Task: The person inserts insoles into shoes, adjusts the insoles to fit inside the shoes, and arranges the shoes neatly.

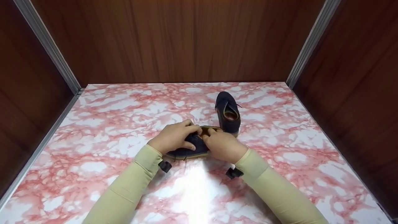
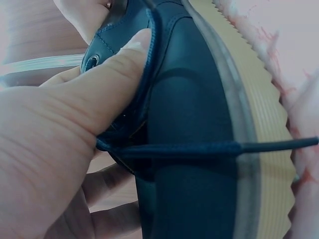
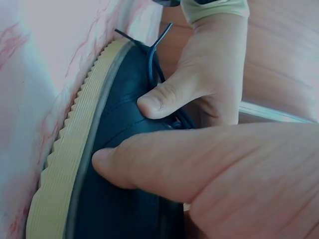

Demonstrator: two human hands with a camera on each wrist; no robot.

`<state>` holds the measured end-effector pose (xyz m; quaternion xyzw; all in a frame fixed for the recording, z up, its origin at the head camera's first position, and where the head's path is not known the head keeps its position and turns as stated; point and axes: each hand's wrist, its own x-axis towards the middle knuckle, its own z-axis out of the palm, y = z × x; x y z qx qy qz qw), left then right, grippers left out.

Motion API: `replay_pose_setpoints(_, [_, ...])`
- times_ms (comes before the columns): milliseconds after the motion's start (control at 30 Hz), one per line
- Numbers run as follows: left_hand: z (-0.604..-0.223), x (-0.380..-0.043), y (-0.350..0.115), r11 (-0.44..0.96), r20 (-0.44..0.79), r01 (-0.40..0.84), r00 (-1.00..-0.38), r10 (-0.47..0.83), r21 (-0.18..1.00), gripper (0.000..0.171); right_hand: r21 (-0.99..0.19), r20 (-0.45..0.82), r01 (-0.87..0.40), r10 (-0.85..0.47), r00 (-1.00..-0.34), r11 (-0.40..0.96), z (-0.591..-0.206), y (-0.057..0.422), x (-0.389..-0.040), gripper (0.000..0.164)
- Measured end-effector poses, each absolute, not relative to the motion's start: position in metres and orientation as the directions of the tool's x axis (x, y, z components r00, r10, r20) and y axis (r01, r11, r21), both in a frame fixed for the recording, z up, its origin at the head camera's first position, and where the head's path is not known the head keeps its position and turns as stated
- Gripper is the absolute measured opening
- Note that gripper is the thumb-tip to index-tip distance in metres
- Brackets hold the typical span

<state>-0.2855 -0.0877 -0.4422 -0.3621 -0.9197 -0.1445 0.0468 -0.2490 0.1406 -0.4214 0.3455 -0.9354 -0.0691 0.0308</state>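
Note:
A dark navy lace-up shoe [image 1: 200, 150] with a tan ridged sole [image 3: 62, 149] lies between both hands, toe to the left. My left hand [image 1: 174, 135] grips its upper around the lacing, and the thumb [image 2: 117, 74] presses beside the eyelets. One end of the shoelace [image 2: 194, 150] stretches across the shoe's side toward the sole. At the opening, my right hand [image 1: 225, 145] holds the heel half, its fingers reaching in over the collar. Its thumb [image 3: 132, 159] presses on the outer side. The matching shoe [image 1: 231, 126] stands upright just behind the right hand, toe pointing away.
The table [image 1: 102, 130] has a red and white marbled top. Brown wood-grain panels [image 1: 192, 40] rise at the back and both sides, with metal strips [image 1: 49, 46] at the corners. Dark wrist cameras [image 1: 233, 173] sit beneath the sleeve cuffs.

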Motion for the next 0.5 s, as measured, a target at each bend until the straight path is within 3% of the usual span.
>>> replay_pose_setpoints(500, [-0.4417,-0.2850,-0.0869,0.705,0.175,0.668,-0.743,0.646,0.237,0.058,0.202,0.066,-0.650,-0.672,-0.737,0.733,-0.4227,0.1416,-0.2480,0.044])
